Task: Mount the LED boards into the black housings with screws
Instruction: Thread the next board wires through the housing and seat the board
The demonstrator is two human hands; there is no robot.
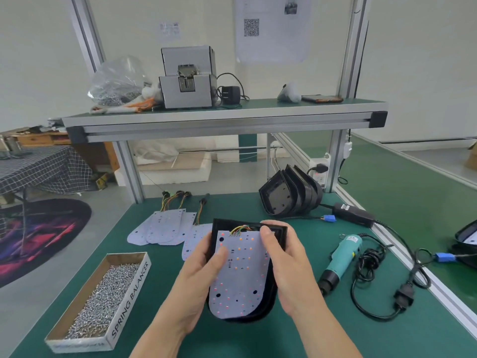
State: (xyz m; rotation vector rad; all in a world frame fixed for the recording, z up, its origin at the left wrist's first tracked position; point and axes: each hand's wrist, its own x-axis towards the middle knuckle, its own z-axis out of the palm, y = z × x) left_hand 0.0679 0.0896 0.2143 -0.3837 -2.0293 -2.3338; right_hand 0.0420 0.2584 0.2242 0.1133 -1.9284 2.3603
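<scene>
As left hand [204, 277] and right hand [289, 267] grip housing [218, 226] holding board [240, 275], screws [103, 301] fill box [129, 301]

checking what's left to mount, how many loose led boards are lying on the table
4 LED boards: three overlap in a fan beyond the screw box, the fourth lies partly behind the left hand gripping the black housing. Others may hide under the fan.

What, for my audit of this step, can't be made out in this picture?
All in the head view:
- Inside of the housing and its screw holes: covered by the board, the left hand and the right hand.
- Second housing: cut off by the right edge.
- Wall papers: print too small and blurred to read.
</scene>
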